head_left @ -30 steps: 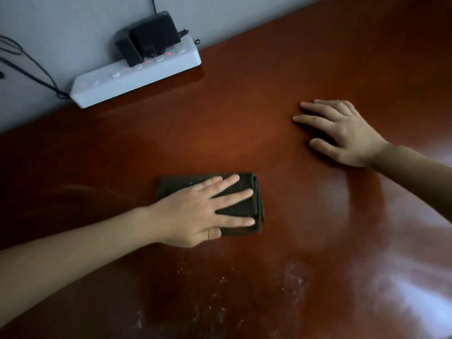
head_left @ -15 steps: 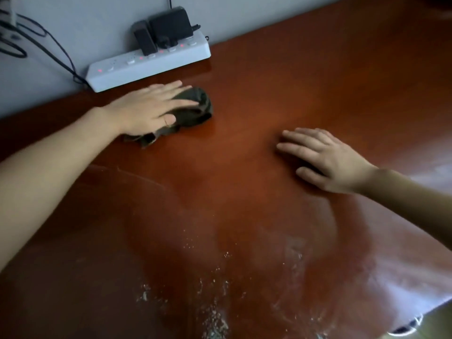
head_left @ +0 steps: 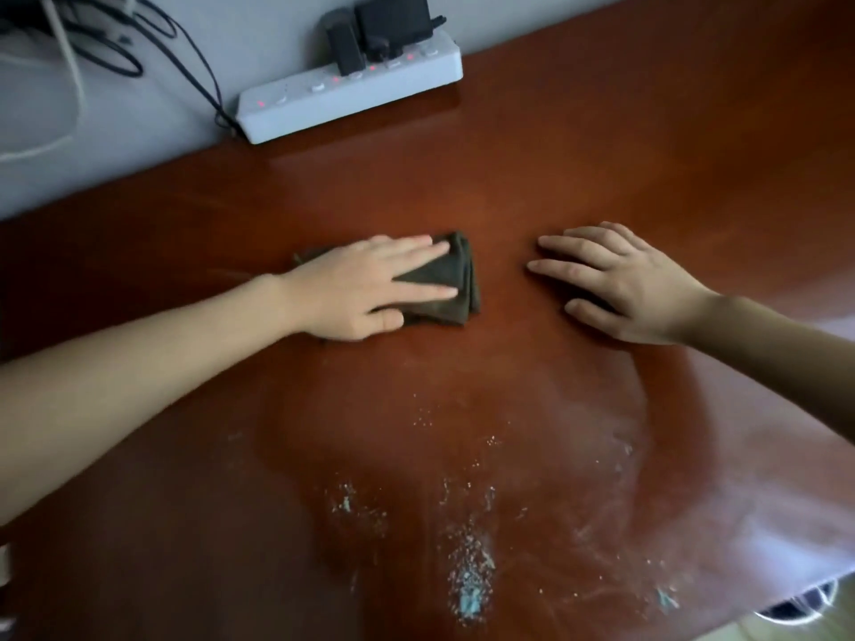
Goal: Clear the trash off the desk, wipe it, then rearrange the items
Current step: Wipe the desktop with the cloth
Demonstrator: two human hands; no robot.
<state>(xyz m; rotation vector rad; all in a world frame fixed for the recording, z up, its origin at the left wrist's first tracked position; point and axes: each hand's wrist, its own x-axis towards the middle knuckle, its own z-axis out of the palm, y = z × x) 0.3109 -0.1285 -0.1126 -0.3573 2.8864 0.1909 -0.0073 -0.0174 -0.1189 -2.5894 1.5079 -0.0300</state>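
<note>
A folded dark green cloth (head_left: 446,289) lies on the reddish-brown desk (head_left: 601,141) near its middle. My left hand (head_left: 365,289) presses flat on the cloth with straight, spread fingers. A short way to the right, my right hand (head_left: 620,284) rests palm-down on the bare wood, fingers pointing left, holding nothing. Pale crumbs and dust smears (head_left: 467,580) speckle the desk surface nearer to me.
A white power strip (head_left: 300,104) with red lights and two black adapters (head_left: 379,25) lies against the grey wall at the back. Black and white cables (head_left: 92,53) hang at the upper left. The desk's front right edge (head_left: 786,594) is close.
My left hand has slid the cloth from beside the power strip back toward me and to the middle of the desk. The right hand stays planted on the wood.
</note>
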